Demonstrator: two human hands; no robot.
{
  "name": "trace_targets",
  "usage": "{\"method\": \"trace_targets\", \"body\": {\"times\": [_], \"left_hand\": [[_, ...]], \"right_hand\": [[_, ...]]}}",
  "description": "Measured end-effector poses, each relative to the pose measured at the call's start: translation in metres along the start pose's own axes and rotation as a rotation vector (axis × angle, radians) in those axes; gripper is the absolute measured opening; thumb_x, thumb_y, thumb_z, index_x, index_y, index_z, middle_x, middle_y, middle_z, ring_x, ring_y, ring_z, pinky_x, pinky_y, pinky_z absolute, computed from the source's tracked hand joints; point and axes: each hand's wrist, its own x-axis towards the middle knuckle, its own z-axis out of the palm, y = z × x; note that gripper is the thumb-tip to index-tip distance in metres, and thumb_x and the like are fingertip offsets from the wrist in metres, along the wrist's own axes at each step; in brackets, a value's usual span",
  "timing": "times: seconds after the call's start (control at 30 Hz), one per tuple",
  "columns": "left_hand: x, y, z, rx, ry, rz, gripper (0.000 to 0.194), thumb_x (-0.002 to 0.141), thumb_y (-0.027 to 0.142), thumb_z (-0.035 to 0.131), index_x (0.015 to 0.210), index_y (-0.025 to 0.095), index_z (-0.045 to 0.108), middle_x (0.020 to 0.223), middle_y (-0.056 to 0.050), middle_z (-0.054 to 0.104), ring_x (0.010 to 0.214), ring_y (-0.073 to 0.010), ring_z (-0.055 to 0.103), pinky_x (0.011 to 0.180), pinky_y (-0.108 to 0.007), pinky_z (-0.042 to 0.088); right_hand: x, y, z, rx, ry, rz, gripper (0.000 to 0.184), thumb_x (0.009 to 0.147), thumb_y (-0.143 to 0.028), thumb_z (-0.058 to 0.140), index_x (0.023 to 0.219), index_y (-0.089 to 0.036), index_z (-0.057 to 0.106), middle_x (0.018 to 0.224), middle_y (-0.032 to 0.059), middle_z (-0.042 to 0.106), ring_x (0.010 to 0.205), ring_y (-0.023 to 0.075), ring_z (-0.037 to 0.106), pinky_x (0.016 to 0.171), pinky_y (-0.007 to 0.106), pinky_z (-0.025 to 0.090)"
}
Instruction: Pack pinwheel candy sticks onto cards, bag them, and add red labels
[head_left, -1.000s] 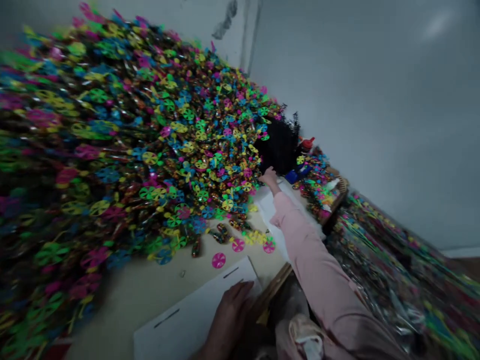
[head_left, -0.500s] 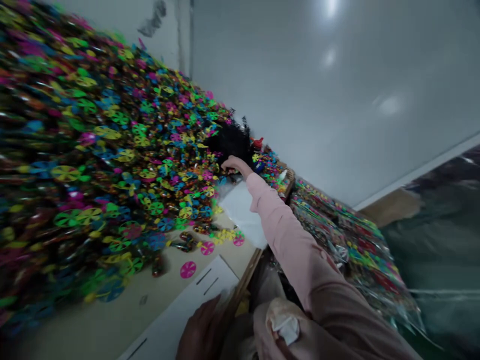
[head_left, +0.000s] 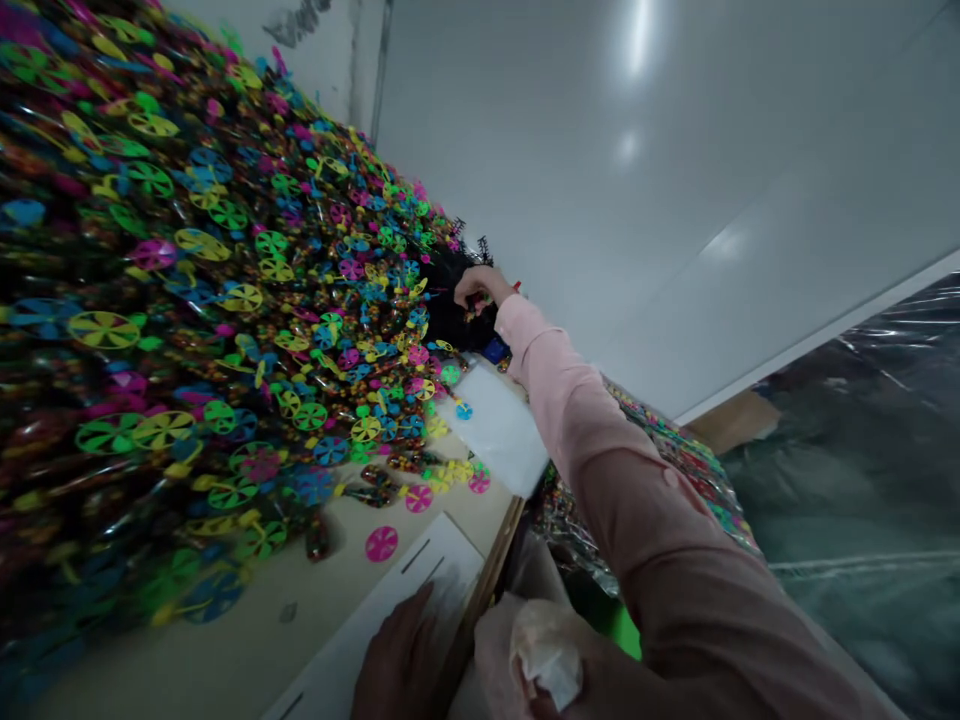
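- Right hand: twelve o'clock, fingers curled; any grip too small to tell.
- Left hand: six o'clock, fingers open, lying on white card.
- Plastic pinwheels: large heap, nine o'clock, just beside right hand.
- Pink pinwheel disc: loose, just beside card.

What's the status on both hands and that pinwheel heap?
Right hand curled at the pinwheel heap's far edge, grip unclear. Left hand resting on white card. Black bristly mass beside right hand.
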Motion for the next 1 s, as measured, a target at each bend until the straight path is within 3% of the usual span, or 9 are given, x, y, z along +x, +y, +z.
{"method": "trace_targets", "body": {"times": [0.13,0.33,0.43,0.6,0.87,1.0], "left_hand": [[-0.004,-0.003,0.005,-0.001,-0.040,0.037,0.038,0.090,0.032,0.042,0.116,0.019,0.066,0.116,-0.009,0.069,0.106,-0.0242,0.066,0.092,-0.041,0.054],[-0.006,0.000,-0.002,0.000,-0.035,0.067,0.038,0.092,0.031,0.039,0.116,0.017,0.065,0.115,-0.010,0.069,0.105,-0.0242,0.066,0.091,-0.040,0.055],[-0.005,0.003,-0.007,-0.005,0.008,0.076,0.038,0.092,0.029,0.038,0.117,0.017,0.064,0.113,-0.010,0.070,0.102,-0.0238,0.067,0.090,-0.038,0.056],[-0.005,0.000,-0.006,0.016,0.023,0.095,0.036,0.091,0.030,0.039,0.112,0.017,0.066,0.108,-0.010,0.071,0.099,-0.0240,0.068,0.086,-0.037,0.057],[-0.002,-0.005,0.000,0.022,-0.005,0.140,0.037,0.088,0.029,0.041,0.111,0.017,0.066,0.109,-0.010,0.071,0.099,-0.0244,0.068,0.086,-0.040,0.057],[-0.003,-0.010,0.010,-0.006,-0.011,0.101,0.036,0.082,0.029,0.046,0.108,0.020,0.068,0.107,-0.008,0.072,0.098,-0.0248,0.068,0.087,-0.040,0.056]], "right_hand": [[-0.006,0.001,-0.004,-0.063,-0.038,0.130,0.022,0.073,-0.013,0.066,0.086,0.004,0.062,0.082,0.0111,0.065,0.078,0.0148,0.059,0.065,0.022,0.050],[-0.031,0.006,-0.063,-0.086,-0.012,0.170,0.019,0.078,-0.014,0.061,0.081,0.005,0.061,0.079,0.0095,0.060,0.074,0.0129,0.058,0.058,0.019,0.044],[-0.042,0.007,-0.075,-0.070,0.016,0.192,0.020,0.078,-0.014,0.062,0.081,0.005,0.060,0.083,0.0101,0.061,0.073,0.0114,0.059,0.057,0.018,0.042],[-0.061,0.027,-0.066,-0.022,0.022,0.122,0.016,0.075,-0.013,0.064,0.079,0.002,0.061,0.074,0.0083,0.062,0.062,0.0091,0.055,0.052,0.016,0.039],[-0.093,0.095,-0.062,0.152,0.072,-0.069,0.003,0.075,-0.009,0.058,0.073,-0.007,0.060,0.060,0.0058,0.063,0.045,0.0063,0.044,0.046,0.017,0.036],[-0.092,0.091,-0.046,0.233,0.072,-0.121,0.004,0.071,-0.011,0.060,0.068,-0.008,0.058,0.053,0.0039,0.059,0.042,0.0064,0.044,0.044,0.017,0.037]]}}
